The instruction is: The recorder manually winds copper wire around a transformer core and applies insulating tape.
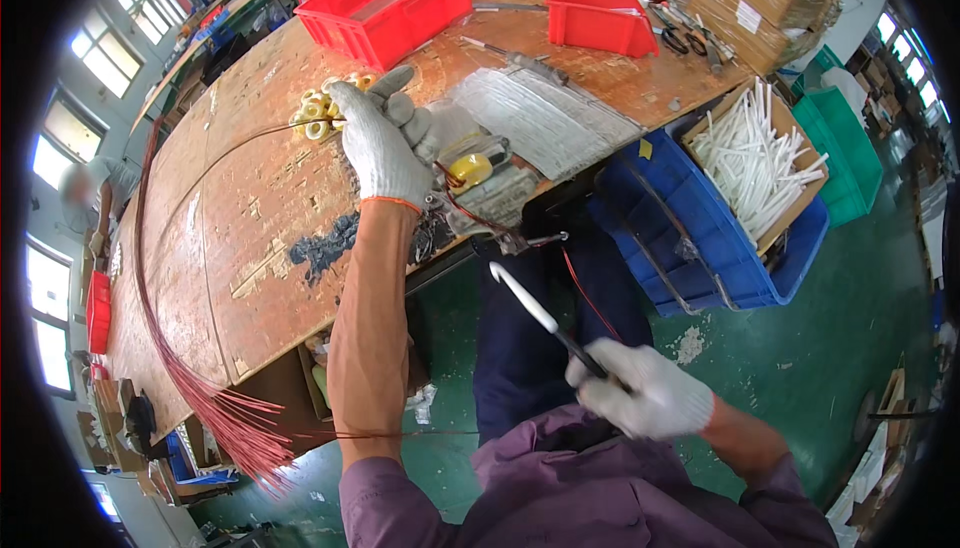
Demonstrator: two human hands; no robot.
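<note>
My left hand (385, 148), in a white glove with grey fingertips, is over the table with its fingers curled. A thin dark red wire (262, 132) runs in from the left and meets the hand; the exact grip is hidden. Beside the fingers sits a cluster of yellow-and-white rings (316, 116). To the hand's right, a yellow-wrapped ring coil (468, 170) rests in a worn fixture at the table edge, with red wire around it. Low over my lap, my gloved right hand (640, 388) is closed around the black handle of a hook tool (525, 298) with a white hooked shaft.
A bundle of red wires (215, 418) droops over the left table edge. Red bins (390, 23), scissors (680, 40) and a cardboard box (760, 3) stand farther back. At right, a blue crate (670, 218) bears a carton of white tubes (757, 153). Another person (100, 188) is far left.
</note>
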